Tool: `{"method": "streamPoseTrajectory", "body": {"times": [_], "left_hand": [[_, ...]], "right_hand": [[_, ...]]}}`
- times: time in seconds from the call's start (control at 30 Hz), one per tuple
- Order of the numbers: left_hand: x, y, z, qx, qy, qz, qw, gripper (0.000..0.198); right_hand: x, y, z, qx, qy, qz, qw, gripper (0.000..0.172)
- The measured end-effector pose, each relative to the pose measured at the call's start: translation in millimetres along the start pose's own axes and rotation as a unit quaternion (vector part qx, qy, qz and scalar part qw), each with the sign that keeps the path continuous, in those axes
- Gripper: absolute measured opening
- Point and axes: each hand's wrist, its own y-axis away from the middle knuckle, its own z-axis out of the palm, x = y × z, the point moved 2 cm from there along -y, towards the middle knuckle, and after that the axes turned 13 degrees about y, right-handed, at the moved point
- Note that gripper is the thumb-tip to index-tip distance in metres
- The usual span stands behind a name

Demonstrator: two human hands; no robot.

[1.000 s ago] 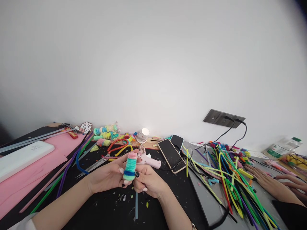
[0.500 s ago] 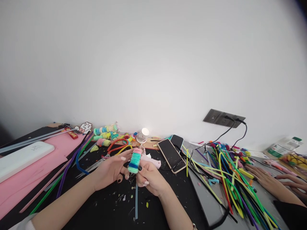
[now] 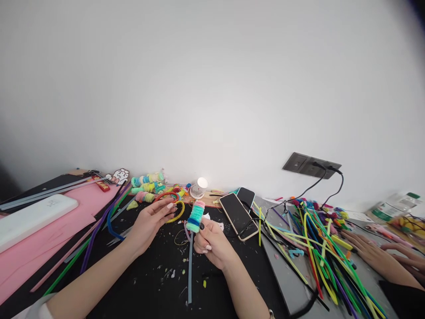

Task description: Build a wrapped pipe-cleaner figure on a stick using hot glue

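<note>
My right hand [image 3: 212, 243] pinches the lower end of a striped pipe-cleaner roll [image 3: 195, 217], pink on top, then green, dark blue and pale green. The roll stands slightly tilted above the black work surface. To its left, my left hand [image 3: 149, 226] is apart from the roll, fingers loosely curved with nothing visible between them. Its fingertips are over scissors with orange and yellow handles [image 3: 181, 213]; whether they touch is unclear. The blades are partly behind the hand. A pale object behind my right hand is mostly hidden. Below the roll lies a translucent glue stick [image 3: 190, 274].
Several similar rolls [image 3: 148, 179] lie at the back left, beside a paper cup [image 3: 199, 188]. Two phones [image 3: 238, 215] sit right of centre. Loose pipe cleaners [image 3: 325, 252] cover the grey board. Another person's hands [image 3: 368, 250] rest far right. A white case [image 3: 36, 221] lies left.
My left hand has drawn away from the roll, leftward and up toward the scissors' handles. My right hand has shifted slightly right and up, still holding the roll.
</note>
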Motion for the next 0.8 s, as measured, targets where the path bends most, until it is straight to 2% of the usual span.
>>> {"method": "streamPoseTrajectory", "body": {"times": [0.17, 0.37, 0.6, 0.8], "left_hand": [[-1.8, -2.2, -3.0, -0.005, -0.05, 0.042, 0.998, 0.039], [1.6, -1.6, -5.0, 0.02, -0.083, 0.078, 0.993, 0.037], [3.9, 1.9, -2.1, 0.017, -0.08, 0.077, 0.994, 0.029], [5.5, 5.2, 3.4, 0.0, -0.059, 0.065, 0.996, 0.038]], "right_hand": [[0.7, -0.3, -0.1, 0.02, 0.024, 0.011, 0.999, 0.032], [0.8, -0.1, 0.0, 0.029, 0.034, 0.024, 0.999, 0.033], [0.8, -0.1, -0.9, 0.028, 0.02, 0.017, 0.999, 0.034], [1.0, 0.0, -1.4, 0.024, 0.028, 0.02, 0.999, 0.035]]}}
